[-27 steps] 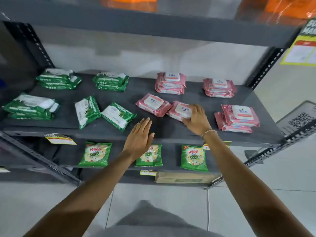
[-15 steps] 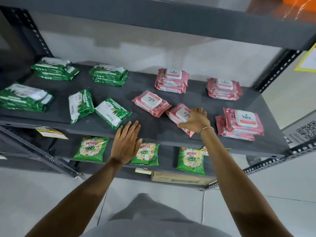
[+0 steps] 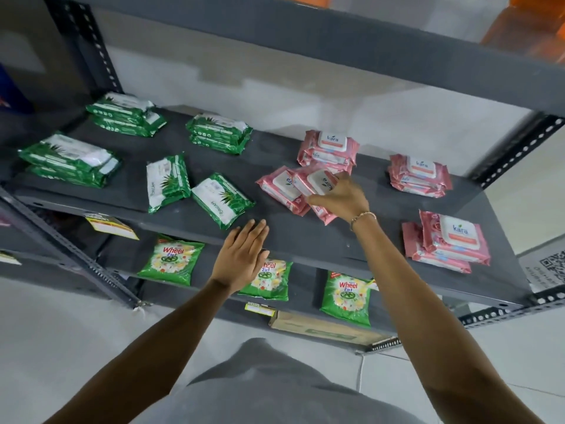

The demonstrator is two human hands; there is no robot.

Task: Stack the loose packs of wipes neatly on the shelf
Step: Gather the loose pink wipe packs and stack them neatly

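My right hand (image 3: 341, 198) grips a pink wipes pack (image 3: 316, 183) and holds it tilted above the dark grey shelf (image 3: 305, 237), partly over a second loose pink pack (image 3: 281, 191) that lies flat. Pink stacks sit behind (image 3: 330, 148), at the back right (image 3: 419, 175) and at the front right (image 3: 449, 243). Two loose green packs (image 3: 166, 182) (image 3: 221, 198) lie side by side left of centre. Green stacks stand at the back (image 3: 218, 133) (image 3: 127, 114) and far left (image 3: 70, 160). My left hand (image 3: 241, 255) hovers flat and empty over the shelf's front edge.
An upper shelf board (image 3: 336, 47) hangs overhead. On the lower shelf lie green detergent packets (image 3: 171, 260) (image 3: 347, 298) and a flat cardboard box (image 3: 321, 330). Perforated steel posts (image 3: 516, 151) (image 3: 85, 47) frame the unit. A yellow price tag (image 3: 111, 224) hangs at the front edge.
My right hand has lifted the loose pink pack off the shelf and carried it left and back, over the other loose pink pack. My left hand stays hovering at the front edge.
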